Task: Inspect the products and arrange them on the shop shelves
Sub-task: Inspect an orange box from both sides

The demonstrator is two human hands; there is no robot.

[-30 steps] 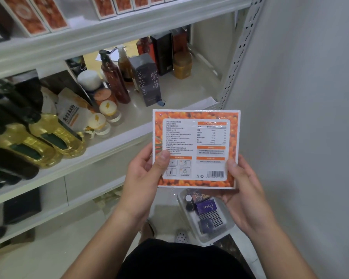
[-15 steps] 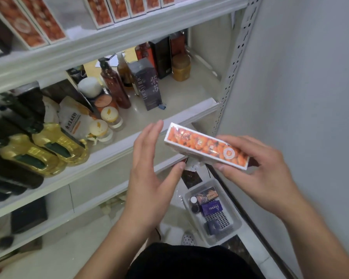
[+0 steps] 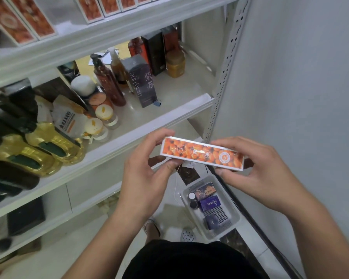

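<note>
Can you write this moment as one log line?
step: inspect | object: orange box | left hand: holds left end | right hand: holds right end | shelved: not yet

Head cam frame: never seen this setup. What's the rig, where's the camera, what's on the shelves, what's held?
No machine here: a person works with bare hands, and the one camera sits on their head, looking forward and down. The left hand and right hand each grip one end of a long orange box, its narrow fruit-printed side up. In front, a white shelf carries yellow oil bottles, a brown pump bottle and a tall dark box. Similar orange boxes stand on the shelf above. On the floor sits a clear tray holding small dark boxes.
</note>
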